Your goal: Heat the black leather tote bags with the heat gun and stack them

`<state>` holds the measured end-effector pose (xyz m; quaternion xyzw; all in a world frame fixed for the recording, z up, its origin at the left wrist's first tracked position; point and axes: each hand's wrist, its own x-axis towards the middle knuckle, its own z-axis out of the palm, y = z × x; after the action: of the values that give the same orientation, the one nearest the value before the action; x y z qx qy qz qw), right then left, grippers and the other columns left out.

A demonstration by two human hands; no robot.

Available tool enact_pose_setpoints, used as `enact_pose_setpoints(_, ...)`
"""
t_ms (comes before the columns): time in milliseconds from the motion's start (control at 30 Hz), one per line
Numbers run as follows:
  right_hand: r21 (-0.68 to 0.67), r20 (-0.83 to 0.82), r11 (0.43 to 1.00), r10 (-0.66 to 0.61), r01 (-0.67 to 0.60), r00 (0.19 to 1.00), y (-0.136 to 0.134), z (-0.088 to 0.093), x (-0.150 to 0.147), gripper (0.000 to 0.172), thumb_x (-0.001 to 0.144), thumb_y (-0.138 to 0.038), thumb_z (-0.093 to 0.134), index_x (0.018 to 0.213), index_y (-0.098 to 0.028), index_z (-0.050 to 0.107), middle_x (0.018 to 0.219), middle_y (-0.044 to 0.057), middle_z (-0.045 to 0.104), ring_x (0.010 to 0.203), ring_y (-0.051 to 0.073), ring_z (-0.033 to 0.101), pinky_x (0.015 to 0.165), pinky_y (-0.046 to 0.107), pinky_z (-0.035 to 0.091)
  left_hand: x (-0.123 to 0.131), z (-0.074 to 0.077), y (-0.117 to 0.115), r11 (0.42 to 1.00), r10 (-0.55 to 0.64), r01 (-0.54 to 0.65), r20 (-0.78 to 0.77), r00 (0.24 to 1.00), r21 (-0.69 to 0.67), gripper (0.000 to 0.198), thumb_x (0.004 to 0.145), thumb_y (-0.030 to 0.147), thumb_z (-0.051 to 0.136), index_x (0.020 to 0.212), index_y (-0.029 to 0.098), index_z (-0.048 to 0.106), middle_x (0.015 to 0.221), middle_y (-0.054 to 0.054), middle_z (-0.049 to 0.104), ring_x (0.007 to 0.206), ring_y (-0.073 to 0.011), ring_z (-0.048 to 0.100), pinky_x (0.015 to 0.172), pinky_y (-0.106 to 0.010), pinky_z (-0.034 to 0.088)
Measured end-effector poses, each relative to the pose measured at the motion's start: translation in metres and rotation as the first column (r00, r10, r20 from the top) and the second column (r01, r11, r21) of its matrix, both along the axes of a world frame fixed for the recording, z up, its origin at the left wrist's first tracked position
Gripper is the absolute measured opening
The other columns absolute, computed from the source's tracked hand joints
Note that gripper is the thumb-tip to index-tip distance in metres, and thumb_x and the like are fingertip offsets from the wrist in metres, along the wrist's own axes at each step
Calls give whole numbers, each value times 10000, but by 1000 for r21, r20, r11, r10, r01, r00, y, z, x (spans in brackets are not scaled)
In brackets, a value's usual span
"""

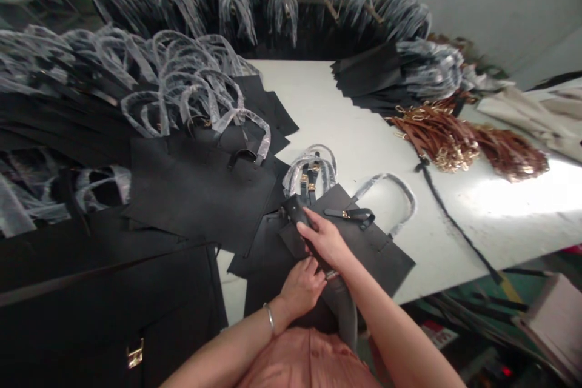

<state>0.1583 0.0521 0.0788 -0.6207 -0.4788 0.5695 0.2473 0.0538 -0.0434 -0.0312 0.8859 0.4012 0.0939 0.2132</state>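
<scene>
My right hand (328, 244) is closed around a bent black leather piece (297, 211), thumb on top. Just below it, my left hand (302, 288), with a bangle at the wrist, has its fingers curled at the lower end of the same piece; the fingertips are partly hidden. Under and beside my hands lie black bag panels (382, 254). One carries a plastic-wrapped handle (400, 191) and a short black strap (350, 214) with a gold buckle. Beyond my hands are more wrapped handle loops (334, 160) and black straps with gold buckles (311, 180).
Black panels (195, 188) with plastic-wrapped handles pile up on the left, and another stack (373, 70) lies at the back right. Brown straps with gold clasps (454, 148) lie on the white table (309, 103). Behind, bundles of wrapped handles (236, 3) hang over a rail.
</scene>
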Motion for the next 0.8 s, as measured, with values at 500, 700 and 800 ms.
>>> enact_pose_setpoints(500,-176,-10,803,-580,570,815,-118,-4,152,835,786,-568,686,1480,-205,397,663,-48,592,468,106,545,430,218,431,80,25,112,978,188,-167,184,965,-123,320,889,169,590,1207,186,572,1249,-110,568,1154,-244,537,1001,-412,451)
enact_pose_setpoints(700,-185,-92,805,-585,564,806,-133,-7,143,811,807,-559,679,1485,-211,402,685,-39,596,471,99,550,433,214,425,107,25,159,961,10,37,165,986,-274,140,785,176,714,905,186,643,987,-59,657,978,-227,606,903,-371,468)
enact_pose_setpoints(800,-195,-140,816,-572,544,808,-135,-1,139,781,825,-535,671,1488,-219,405,693,-35,601,473,94,556,437,206,428,95,26,152,928,-35,111,212,977,-354,122,813,210,670,927,193,630,857,-6,675,815,-168,628,779,-291,482)
